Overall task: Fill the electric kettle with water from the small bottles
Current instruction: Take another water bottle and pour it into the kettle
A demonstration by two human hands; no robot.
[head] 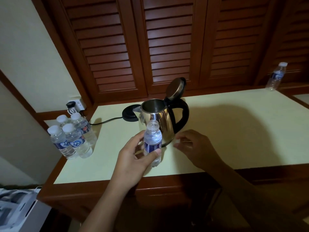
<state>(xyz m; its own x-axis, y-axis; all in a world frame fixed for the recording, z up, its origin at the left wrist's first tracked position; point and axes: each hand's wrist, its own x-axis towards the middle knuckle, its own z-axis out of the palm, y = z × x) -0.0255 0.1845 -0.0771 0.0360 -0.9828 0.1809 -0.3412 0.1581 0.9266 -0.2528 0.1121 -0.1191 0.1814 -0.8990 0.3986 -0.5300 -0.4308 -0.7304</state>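
Note:
A steel electric kettle with a black handle stands on the cream counter, its lid tipped up and open. My left hand grips a small water bottle upright just in front of the kettle; the bottle's neck is uncapped. My right hand hovers low over the counter to the right of the kettle's base, pinching a small white cap between its fingertips. Several capped small bottles stand in a cluster at the counter's left edge.
The kettle's black base lies behind the kettle, its cord running to a wall socket at the left. Another bottle stands at the far right back. Louvred wooden doors rise behind. A white object sits at the lower left.

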